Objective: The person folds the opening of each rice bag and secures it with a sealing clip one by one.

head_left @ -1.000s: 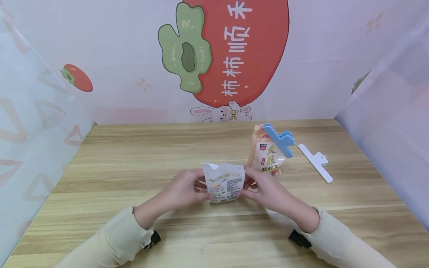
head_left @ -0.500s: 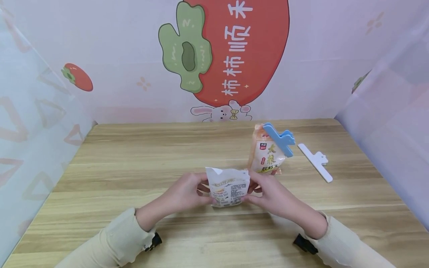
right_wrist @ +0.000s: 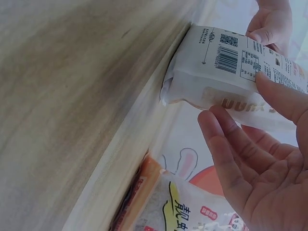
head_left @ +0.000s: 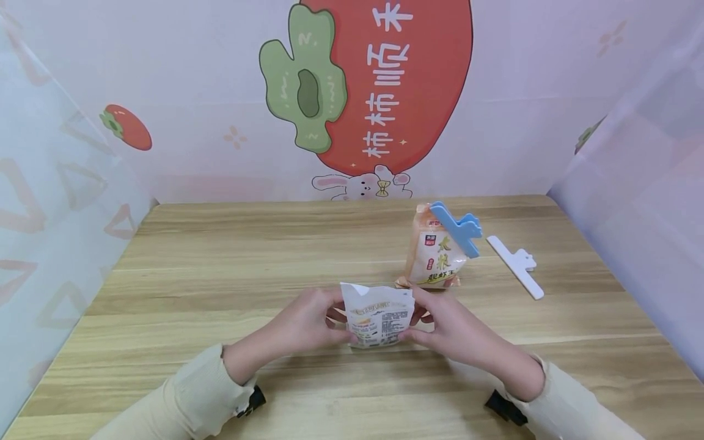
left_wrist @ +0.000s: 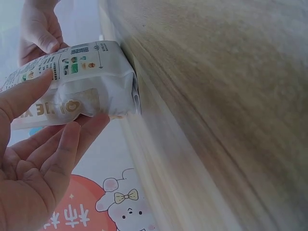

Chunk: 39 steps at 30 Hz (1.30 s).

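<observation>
A white food bag (head_left: 379, 315) with printed text stands upright on the wooden table, between both hands. My left hand (head_left: 319, 318) grips its left side, thumb on the near face and fingers behind. On the opposite side my right hand (head_left: 445, 321) holds it the same way. The right wrist view shows a barcode and QR code on the bag (right_wrist: 226, 67), its folded bottom at the tabletop. Behind my right hand stands an orange and white bag (head_left: 434, 260), its top corner pinched by a blue sealing clip (head_left: 458, 229).
A white sealing clip (head_left: 516, 267) lies flat on the table (head_left: 264, 244), right of the orange bag. A printed cloth backdrop (head_left: 209, 79) rises along the back edge, and more cloth hangs at both sides.
Both hands have brought the white bag slightly nearer to me and to the right, so more of the orange bag's base shows. The orange bag and the clips stay where they were.
</observation>
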### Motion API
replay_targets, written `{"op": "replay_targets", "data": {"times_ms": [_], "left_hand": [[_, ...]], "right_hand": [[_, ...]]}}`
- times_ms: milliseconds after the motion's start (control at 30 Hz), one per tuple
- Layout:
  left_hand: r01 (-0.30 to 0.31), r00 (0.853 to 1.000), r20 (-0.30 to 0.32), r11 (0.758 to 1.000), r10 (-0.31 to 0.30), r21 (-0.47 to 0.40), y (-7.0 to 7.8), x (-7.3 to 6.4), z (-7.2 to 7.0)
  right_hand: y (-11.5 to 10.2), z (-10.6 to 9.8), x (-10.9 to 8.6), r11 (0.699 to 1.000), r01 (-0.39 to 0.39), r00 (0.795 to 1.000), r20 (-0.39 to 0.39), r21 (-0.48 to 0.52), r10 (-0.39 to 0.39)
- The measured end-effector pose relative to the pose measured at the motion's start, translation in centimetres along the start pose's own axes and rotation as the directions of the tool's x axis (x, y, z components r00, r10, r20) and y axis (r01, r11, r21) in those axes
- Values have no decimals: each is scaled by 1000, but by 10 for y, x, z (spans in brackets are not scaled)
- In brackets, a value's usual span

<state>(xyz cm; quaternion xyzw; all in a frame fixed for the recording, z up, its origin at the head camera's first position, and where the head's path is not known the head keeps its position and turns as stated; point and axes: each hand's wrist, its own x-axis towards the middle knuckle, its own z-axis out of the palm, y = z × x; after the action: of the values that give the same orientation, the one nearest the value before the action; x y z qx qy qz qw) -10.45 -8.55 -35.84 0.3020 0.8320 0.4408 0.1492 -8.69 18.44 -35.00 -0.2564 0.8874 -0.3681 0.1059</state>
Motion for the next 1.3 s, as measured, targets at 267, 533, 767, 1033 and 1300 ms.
{"op": "replay_targets", "data": {"times_ms": [267, 533, 767, 1033, 1300], "left_hand": [[6, 1000, 28, 1000, -6, -21, 0, -2, -2], [47, 998, -56, 995, -43, 83, 22, -13, -23], [-142, 963, -212, 983, 164, 116, 59, -22, -41], [-250, 932, -237, 959, 275, 131, 79, -17, -38], [-200, 931, -261, 954, 256, 221, 86, -11, -40]], "right_hand": [[0, 1, -2, 1000, 0, 1000, -10, -31, 0], [-10, -2, -6, 997, 43, 988, -143, -58, -51], [-22, -3, -2, 975, 221, 920, -331, 2, -208], [-35, 2, 8, 864, 503, 746, -499, -11, -441], [-50, 7, 26, 753, 654, 583, -583, -76, -566]]}}
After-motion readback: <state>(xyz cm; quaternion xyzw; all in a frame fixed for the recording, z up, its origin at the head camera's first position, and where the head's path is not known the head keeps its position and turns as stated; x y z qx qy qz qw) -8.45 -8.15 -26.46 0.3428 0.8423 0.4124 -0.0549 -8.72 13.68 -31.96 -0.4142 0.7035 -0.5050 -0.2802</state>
